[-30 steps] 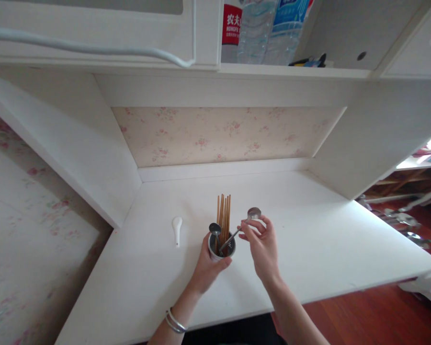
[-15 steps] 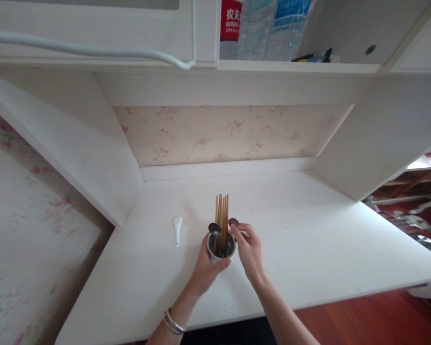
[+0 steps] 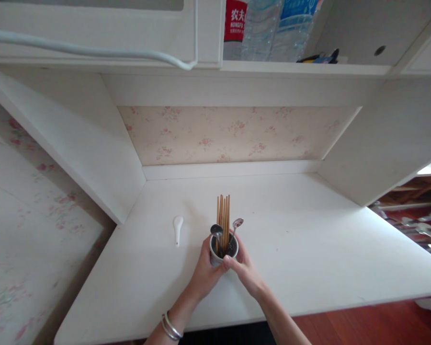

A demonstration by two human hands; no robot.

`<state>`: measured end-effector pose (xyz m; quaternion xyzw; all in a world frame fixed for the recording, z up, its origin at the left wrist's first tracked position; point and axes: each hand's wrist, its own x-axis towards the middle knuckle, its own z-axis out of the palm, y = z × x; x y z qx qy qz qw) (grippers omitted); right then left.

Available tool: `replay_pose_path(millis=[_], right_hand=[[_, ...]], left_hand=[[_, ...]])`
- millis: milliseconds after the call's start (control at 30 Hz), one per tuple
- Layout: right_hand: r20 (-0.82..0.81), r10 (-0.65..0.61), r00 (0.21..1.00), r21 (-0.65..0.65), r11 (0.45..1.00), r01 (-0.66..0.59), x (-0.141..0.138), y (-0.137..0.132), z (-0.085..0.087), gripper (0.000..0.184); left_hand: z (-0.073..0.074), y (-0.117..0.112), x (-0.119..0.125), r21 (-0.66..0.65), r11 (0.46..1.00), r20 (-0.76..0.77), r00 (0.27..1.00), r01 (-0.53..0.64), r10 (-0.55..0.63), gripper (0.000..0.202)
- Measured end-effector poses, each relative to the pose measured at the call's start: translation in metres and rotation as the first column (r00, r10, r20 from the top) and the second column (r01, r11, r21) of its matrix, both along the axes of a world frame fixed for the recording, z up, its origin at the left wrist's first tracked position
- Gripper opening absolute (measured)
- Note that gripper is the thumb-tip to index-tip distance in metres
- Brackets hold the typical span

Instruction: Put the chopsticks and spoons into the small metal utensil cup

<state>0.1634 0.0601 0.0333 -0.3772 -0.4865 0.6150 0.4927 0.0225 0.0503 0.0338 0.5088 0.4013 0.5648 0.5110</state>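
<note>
Silver bangles point(image 3: 170, 329): two bands around the left wrist, nearest the camera.
Left hand point(image 3: 205, 270): its grip is curved around the left side of a round cup point(image 3: 215, 262), fingers along the outer wall, thumb across the near side.
Right hand point(image 3: 244, 270): its grip is closed about the right side of the same cup, thumb at the near side, meeting the left thumb.
Cup: held upright between both hands above the middle of the table point(image 3: 309, 239), pale rim, dark inside; its base is hidden, so contact with the table cannot be told.
Left metal spoon point(image 3: 216, 230): in the cup, bowl up, leaning left.
Right metal spoon point(image 3: 238, 223): in the cup, bowl up, leaning right.
Chopsticks point(image 3: 224, 215): a wooden bunch standing between the two metal spoons, tips above both bowls.
White soup spoon point(image 3: 177, 230): lying on the table left of the cup, apart from it, handle towards the person.
Wallpaper point(image 3: 237, 134): floral, behind the table.
Shelf point(image 3: 305, 68): above, carrying a red-labelled bottle point(image 3: 234, 21) and a blue-labelled bottle point(image 3: 290, 33).
</note>
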Motion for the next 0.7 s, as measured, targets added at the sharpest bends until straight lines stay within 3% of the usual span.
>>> replay_pose_path(millis=[133, 233, 300, 400, 500, 567, 633, 700], right_hand=[[0.012, 0.036, 0.999, 0.034, 0.999, -0.036, 0.004, 0.002, 0.0, 0.073], [0.015, 0.026, 1.0, 0.069, 0.997, -0.027, 0.004, 0.005, -0.004, 0.073], [0.019, 0.011, 1.0, 0.082, 0.997, -0.013, 0.004, 0.006, -0.008, 0.073], [0.031, -0.014, 0.999, 0.094, 0.996, 0.011, 0.002, 0.006, -0.014, 0.074], [0.043, -0.044, 0.998, 0.103, 0.994, 0.039, -0.001, 0.006, -0.018, 0.074], [0.04, -0.054, 0.998, 0.103, 0.993, 0.049, -0.004, 0.004, -0.019, 0.074], [0.019, -0.05, 0.999, 0.098, 0.994, 0.048, -0.006, 0.003, -0.02, 0.073], [-0.008, -0.045, 0.999, 0.096, 0.994, 0.045, -0.008, 0.002, -0.021, 0.073]], left_hand=[[0.002, -0.007, -0.015, 0.047, 0.998, -0.234, 0.971, -0.037, 0.047, 0.075], [0.002, -0.008, -0.042, 0.064, 0.998, -0.432, 0.9, -0.029, 0.054, 0.085], [0.003, -0.003, -0.065, 0.096, 0.994, -0.603, 0.792, -0.043, 0.093, 0.07], [0.004, 0.016, -0.096, 0.143, 0.981, -0.813, 0.55, -0.13, 0.191, 0.037], [0.005, 0.044, -0.115, 0.119, 0.951, -0.94, 0.275, -0.286, 0.2, 0.036], [0.006, 0.061, -0.121, 0.102, 0.94, -0.979, 0.135, -0.324, 0.152, 0.043], [0.005, 0.075, -0.122, 0.075, 0.942, -0.994, 0.045, -0.328, 0.095, 0.047], [0.005, 0.084, -0.121, 0.047, 0.94, -0.999, 0.003, -0.337, 0.051, 0.044]])
